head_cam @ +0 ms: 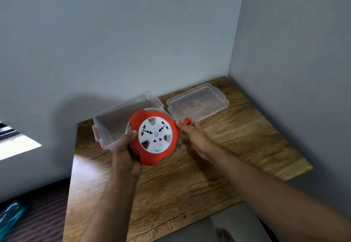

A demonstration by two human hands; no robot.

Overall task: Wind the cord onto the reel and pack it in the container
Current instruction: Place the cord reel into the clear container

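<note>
I hold a round red cord reel (154, 137) with a white socket face above the wooden table. My left hand (126, 151) grips its left rim from below. My right hand (191, 137) holds the right side, where a red handle knob (187, 121) sticks out past the fingers. No loose cord shows. Right behind the reel stands the clear plastic container (115, 122) with red clips, open and with nothing visible inside. Its clear lid (197, 102) lies flat on the table to the right.
The wooden table (180, 184) sits in a corner, with grey walls behind and to the right. A blue bottle (11, 215) lies on the floor at lower left. My foot (224, 234) shows at the bottom edge.
</note>
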